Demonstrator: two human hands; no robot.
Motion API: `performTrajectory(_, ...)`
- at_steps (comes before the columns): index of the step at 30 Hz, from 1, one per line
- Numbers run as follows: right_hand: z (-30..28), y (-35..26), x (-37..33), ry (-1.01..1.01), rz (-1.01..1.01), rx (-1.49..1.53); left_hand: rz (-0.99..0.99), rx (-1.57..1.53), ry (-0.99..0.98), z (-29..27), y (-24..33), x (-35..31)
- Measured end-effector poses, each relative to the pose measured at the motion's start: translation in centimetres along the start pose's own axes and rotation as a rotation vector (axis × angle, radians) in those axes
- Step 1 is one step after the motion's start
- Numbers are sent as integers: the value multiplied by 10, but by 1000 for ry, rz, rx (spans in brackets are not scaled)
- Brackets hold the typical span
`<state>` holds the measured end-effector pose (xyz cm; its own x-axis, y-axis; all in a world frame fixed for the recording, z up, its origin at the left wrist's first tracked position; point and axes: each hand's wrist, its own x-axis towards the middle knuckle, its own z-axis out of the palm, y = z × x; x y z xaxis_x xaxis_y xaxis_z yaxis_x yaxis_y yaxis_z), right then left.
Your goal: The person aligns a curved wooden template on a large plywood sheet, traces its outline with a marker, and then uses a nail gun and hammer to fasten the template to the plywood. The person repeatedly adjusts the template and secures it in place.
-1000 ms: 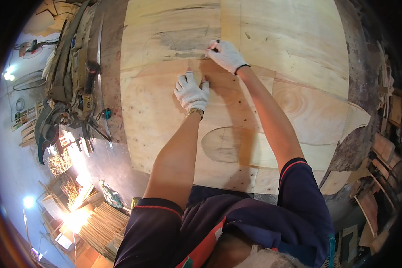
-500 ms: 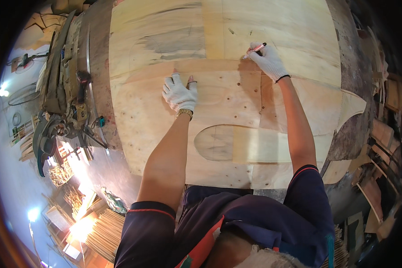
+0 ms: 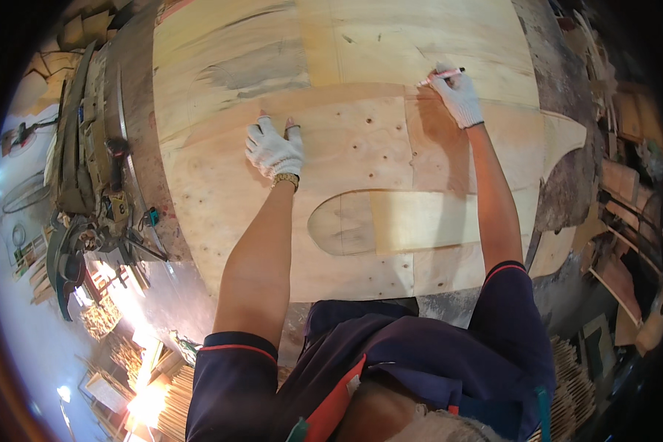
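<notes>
My left hand (image 3: 276, 153), in a white knit glove with the thumb and index fingertips bare, presses on a curved plywood template (image 3: 331, 158). Its thumb and index finger are stretched out and apart, with nothing in them. Beneath the template lies a larger pale plywood sheet (image 3: 412, 37) with grey streaks. Farther right, my gloved right hand (image 3: 458, 102) grips a slim white and pink pen (image 3: 454, 72) with a dark end. The pen's tip is at the template's far curved edge, just right of a seam. Nearer me, a long rounded cutout in the template shows the sheet below.
On the table's left side lie a drill (image 3: 116, 151), a long metal straightedge (image 3: 131, 166) and a teal tape measure (image 3: 152, 216). Dark wood strips and clamps crowd the left edge. Wood offcuts (image 3: 622, 283) are stacked at the right. Bundled sticks (image 3: 171, 405) stand at lower left.
My right hand has moved the pen rightward along the template's far edge, past the seam. My left hand keeps its place on the template. The whole view has shifted slightly.
</notes>
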<state>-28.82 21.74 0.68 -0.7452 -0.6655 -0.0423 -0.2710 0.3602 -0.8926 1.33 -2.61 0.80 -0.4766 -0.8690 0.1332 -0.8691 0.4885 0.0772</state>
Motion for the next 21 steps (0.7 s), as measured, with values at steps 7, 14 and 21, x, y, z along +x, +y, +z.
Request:
performTrajectory(7, 7, 6, 0, 74, -12, 148, 51, -47, 81, 9, -5, 1)
performTrajectory(14, 7, 7, 7, 45, 0, 80, 614, -198, 137, -11, 25, -26)
performTrajectory(21, 12, 18, 17, 39, -145, -58, 1663, 454, 593, -6, 228, -177)
